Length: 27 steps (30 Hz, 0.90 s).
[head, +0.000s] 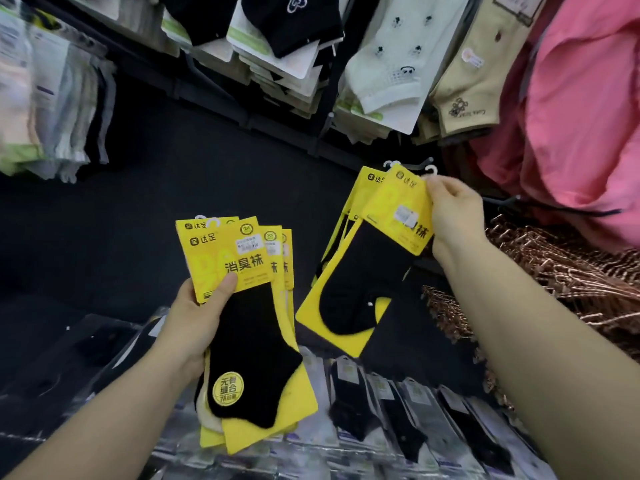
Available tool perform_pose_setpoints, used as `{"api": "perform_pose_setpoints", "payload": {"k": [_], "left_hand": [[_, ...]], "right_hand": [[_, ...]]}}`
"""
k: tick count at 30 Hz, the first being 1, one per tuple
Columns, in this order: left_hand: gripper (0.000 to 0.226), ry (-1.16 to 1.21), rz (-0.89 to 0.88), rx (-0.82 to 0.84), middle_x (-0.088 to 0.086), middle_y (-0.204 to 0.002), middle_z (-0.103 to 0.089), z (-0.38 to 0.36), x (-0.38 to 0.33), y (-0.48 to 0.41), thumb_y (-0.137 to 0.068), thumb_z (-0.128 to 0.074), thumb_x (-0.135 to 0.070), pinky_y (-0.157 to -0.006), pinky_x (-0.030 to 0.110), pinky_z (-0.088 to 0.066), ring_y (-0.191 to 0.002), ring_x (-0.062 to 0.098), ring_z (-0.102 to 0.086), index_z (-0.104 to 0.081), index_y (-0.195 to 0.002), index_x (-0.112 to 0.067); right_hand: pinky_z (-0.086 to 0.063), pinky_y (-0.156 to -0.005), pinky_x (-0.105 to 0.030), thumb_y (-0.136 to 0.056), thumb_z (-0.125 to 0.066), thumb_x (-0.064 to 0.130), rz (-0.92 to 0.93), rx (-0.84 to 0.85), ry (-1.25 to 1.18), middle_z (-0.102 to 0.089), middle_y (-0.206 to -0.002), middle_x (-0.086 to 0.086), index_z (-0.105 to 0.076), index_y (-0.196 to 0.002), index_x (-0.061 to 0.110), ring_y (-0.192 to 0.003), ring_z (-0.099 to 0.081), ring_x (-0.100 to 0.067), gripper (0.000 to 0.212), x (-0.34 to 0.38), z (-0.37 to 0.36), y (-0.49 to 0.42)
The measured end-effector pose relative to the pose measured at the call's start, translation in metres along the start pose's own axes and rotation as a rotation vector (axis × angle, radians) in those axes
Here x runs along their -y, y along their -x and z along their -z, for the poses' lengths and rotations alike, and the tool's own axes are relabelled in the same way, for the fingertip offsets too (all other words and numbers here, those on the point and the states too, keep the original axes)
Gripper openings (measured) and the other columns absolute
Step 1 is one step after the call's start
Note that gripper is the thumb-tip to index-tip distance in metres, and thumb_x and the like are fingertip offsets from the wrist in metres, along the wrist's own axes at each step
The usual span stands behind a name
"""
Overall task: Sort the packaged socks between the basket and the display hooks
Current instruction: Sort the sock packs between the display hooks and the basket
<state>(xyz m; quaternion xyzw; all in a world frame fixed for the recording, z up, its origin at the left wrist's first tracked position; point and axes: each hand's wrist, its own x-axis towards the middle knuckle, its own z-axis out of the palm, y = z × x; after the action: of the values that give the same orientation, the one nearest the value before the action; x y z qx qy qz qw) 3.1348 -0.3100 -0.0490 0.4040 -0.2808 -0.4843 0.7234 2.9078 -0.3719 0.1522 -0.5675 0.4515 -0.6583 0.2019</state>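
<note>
Holds low in left hand a fanned stack of yellow sock packs, thumb curled across the front card, fingers behind. Pinches with right hand the top corner of two more yellow packs, raised, white hanger loops just beside a display hook. Below, rows of clear-bagged socks; at right, heaped copper hangers

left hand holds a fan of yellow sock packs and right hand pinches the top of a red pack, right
Not red. The head view shows the right hand pinching the top of a yellow pack. The left hand does hold a fan of yellow sock packs.
</note>
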Motion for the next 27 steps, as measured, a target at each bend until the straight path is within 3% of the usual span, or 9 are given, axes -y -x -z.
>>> {"api": "perform_pose_setpoints", "payload": {"k": [3,10,11,13,15,18,21,23,27], "left_hand": [[0.018,-0.006,-0.012,-0.004,-0.001,-0.098,-0.071,0.001,0.001,-0.001,-0.083,-0.068,-0.037,-0.061,0.027,-0.051,-0.085,0.017,-0.068,-0.056,-0.096,-0.034],[0.02,-0.045,-0.027,0.008,0.0,-0.102,-0.071,0.001,0.003,0.0,-0.082,-0.069,-0.037,-0.069,0.035,-0.053,-0.092,0.022,-0.068,-0.056,-0.098,-0.034],[0.02,-0.051,-0.035,0.009,0.0,-0.102,-0.071,0.001,0.002,0.0,-0.082,-0.069,-0.037,-0.071,0.035,-0.053,-0.093,0.021,-0.068,-0.056,-0.098,-0.034],[0.021,-0.059,-0.059,0.011,-0.003,-0.101,-0.07,0.002,-0.002,0.0,-0.082,-0.069,-0.037,-0.068,0.031,-0.052,-0.092,0.018,-0.068,-0.055,-0.098,-0.035],[0.021,-0.075,-0.094,0.017,-0.006,-0.098,-0.07,0.001,-0.007,0.001,-0.083,-0.068,-0.036,-0.064,0.025,-0.049,-0.089,0.012,-0.067,-0.055,-0.098,-0.035],[0.02,-0.065,-0.122,0.027,-0.01,-0.096,-0.07,-0.004,-0.013,0.005,-0.082,-0.069,-0.036,-0.063,0.02,-0.049,-0.086,0.006,-0.067,-0.055,-0.097,-0.036],[0.025,-0.076,-0.126,0.041,-0.01,-0.098,-0.071,-0.011,-0.013,0.01,-0.08,-0.07,-0.04,-0.066,0.021,-0.05,-0.088,0.007,-0.068,-0.055,-0.099,-0.037],[0.026,-0.057,-0.112,0.047,-0.01,-0.097,-0.072,-0.015,-0.013,0.013,-0.079,-0.07,-0.041,-0.068,0.026,-0.051,-0.089,0.01,-0.069,-0.056,-0.1,-0.038],[0.036,-0.004,-0.044,0.08,-0.004,-0.102,-0.072,-0.016,-0.016,0.017,-0.075,-0.072,-0.044,-0.079,0.038,-0.055,-0.094,0.017,-0.07,-0.053,-0.104,-0.035]], "right_hand": [[-0.046,-0.068,-0.031,-0.091,-0.055,0.014,0.028,0.019,0.103,-0.059,-0.08,0.0,-0.056,-0.074,0.023,-0.069,-0.053,-0.013,0.02,0.005,-0.01,-0.014],[-0.048,-0.062,-0.027,-0.086,-0.065,0.015,-0.076,-0.029,0.107,-0.06,-0.077,0.0,-0.064,-0.078,0.015,-0.076,-0.056,-0.019,0.008,-0.005,-0.027,-0.024],[-0.051,-0.068,-0.028,-0.084,-0.068,0.016,-0.073,-0.087,0.118,-0.061,-0.085,0.0,-0.065,-0.089,0.013,-0.082,-0.057,-0.02,0.006,-0.007,-0.028,-0.024],[-0.048,-0.092,-0.038,-0.08,-0.07,0.022,-0.082,-0.222,0.24,-0.054,-0.112,-0.007,-0.056,-0.109,0.013,-0.105,-0.055,-0.024,0.033,-0.016,-0.028,-0.017],[-0.04,-0.1,-0.045,-0.08,-0.068,0.025,-0.04,-0.236,0.338,-0.044,-0.125,-0.01,-0.047,-0.109,0.017,-0.118,-0.045,-0.028,0.037,-0.025,-0.03,0.009],[-0.042,-0.089,-0.035,-0.08,-0.07,0.036,-0.117,0.183,0.304,-0.047,-0.125,-0.006,-0.044,-0.11,0.024,-0.112,-0.049,-0.021,0.042,-0.042,-0.04,0.067],[-0.038,-0.085,-0.024,-0.073,-0.067,0.061,-0.388,0.646,0.311,-0.048,-0.129,0.006,-0.031,-0.134,0.026,-0.109,-0.048,-0.008,0.079,-0.053,-0.054,0.12],[-0.044,-0.086,-0.024,-0.071,-0.069,0.061,-0.451,0.726,0.245,-0.052,-0.125,0.012,-0.026,-0.139,0.027,-0.107,-0.052,-0.007,0.087,-0.06,-0.063,0.139],[-0.042,-0.07,-0.013,-0.079,-0.069,0.048,-0.377,0.702,0.122,-0.055,-0.106,0.026,-0.03,-0.124,0.033,-0.094,-0.054,0.007,0.061,-0.062,-0.071,0.151]]}}
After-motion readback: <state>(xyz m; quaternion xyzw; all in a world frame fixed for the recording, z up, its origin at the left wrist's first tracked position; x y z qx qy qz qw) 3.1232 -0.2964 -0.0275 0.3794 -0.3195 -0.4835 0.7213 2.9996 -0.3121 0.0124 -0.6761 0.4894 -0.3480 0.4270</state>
